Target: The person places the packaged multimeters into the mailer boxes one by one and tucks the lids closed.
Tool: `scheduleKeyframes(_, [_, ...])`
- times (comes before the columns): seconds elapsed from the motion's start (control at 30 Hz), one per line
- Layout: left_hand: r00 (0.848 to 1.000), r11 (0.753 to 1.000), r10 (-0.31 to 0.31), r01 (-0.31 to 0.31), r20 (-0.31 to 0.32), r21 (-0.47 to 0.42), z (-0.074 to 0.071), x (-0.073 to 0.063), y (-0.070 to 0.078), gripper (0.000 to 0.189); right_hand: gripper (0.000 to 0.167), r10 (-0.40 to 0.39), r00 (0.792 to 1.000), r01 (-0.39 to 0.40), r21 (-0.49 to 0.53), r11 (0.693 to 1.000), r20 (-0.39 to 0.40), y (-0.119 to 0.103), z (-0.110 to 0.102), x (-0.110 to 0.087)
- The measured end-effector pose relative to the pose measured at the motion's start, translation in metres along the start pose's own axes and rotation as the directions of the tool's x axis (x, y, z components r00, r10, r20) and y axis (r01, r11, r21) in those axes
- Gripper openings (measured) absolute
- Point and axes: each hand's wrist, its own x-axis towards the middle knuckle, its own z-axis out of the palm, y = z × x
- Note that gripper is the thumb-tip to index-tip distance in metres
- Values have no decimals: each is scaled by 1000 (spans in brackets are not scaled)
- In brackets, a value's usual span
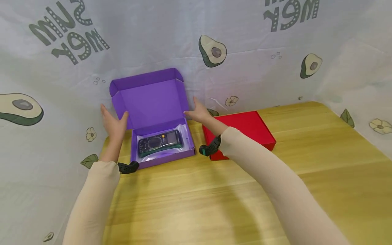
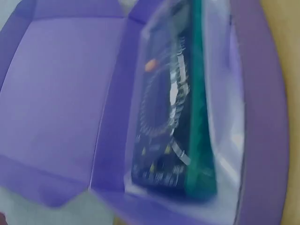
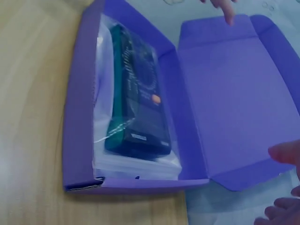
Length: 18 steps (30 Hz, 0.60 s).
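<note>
Hands (image 1: 114, 126) (image 1: 199, 113) beside purple box (image 1: 152, 107), wooden tabletop (image 1: 183, 200)

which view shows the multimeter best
The head view: the multimeter is whole and sharpest there. The left wrist view blurs it and crops one end; the right wrist view shows it whole but blurred.

Meter (image 2: 161, 108) blurred in L wrist view, top end cut off by upper edge; lettering too sm. to read in head view. R sleeve (image 1: 254, 156) hides pt. of red box (image 1: 248, 123). R wrist view: R hand (image 1: 200, 112) cut by rt. edge, L hand (image 1: 114, 125) by top.
</note>
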Motion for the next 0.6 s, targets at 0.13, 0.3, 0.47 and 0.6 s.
scheduleKeyframes(0.13, [991, 997, -50, 57, 124, -50, -9, 2, -2, 81, 95, -75, 997, 73, 103, 992, 14, 4, 2, 4])
scheduleKeyframes(0.3, [943, 993, 19, 23, 331, -120, -13, -3, -2, 73, 77, -153, 986, 141, 155, 978, 66, -13, 7, -13])
scheduleKeyframes(0.47, [926, 987, 27, 33, 376, -154, -19, -9, -1, 68, 65, -134, 984, 110, 193, 975, 115, -40, 0, -50])
scheduleKeyframes(0.6, [900, 974, 2, 96, 436, -203, -28, -10, -5, 69, 64, -143, 985, 115, 240, 964, 101, -33, 1, -49])
